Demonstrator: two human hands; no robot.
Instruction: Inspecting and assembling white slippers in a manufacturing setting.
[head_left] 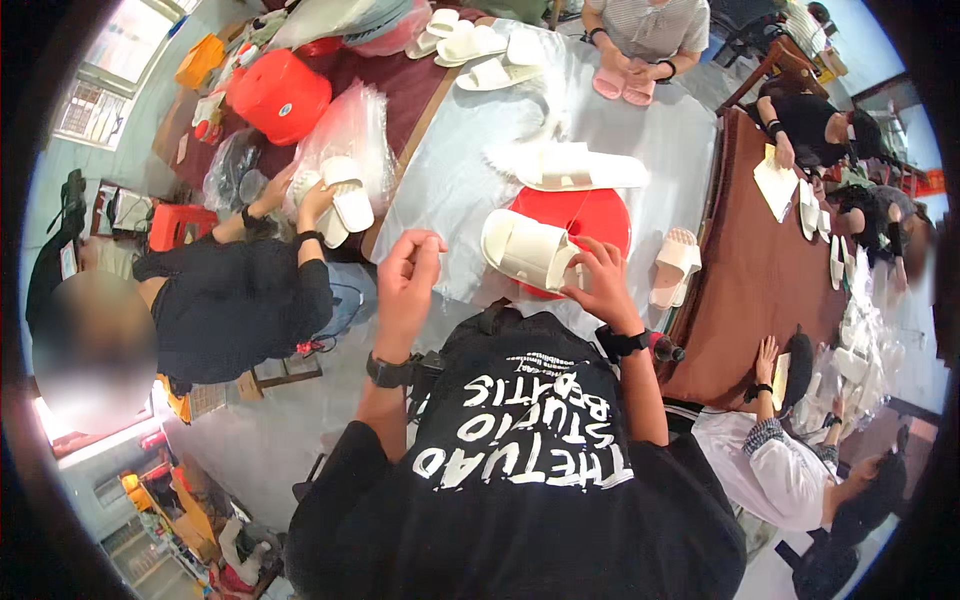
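A cream slide slipper [528, 247] lies on a round red stool or tub [607, 212] in front of me. My right hand [606, 284] is at the right edge of its strap, thumb and forefinger gripping there. My left hand [408, 277] is raised to the left of the slipper, apart from it, its fingers curled into a pinch. What it holds, if anything, is too small to make out. A fine thread-like line shows above the strap. Another cream slipper [583, 170] lies just behind, at the far edge of the red surface.
A pale plastic-covered table [440, 170] stretches ahead, with several cream slippers [490, 70] at its far end. Across it a person holds pink slippers [622, 86]. At the left another person handles cream slippers [345, 200] beside a red bucket [280, 97]. A beige slipper pair [674, 266] stands right, near a brown table [750, 300].
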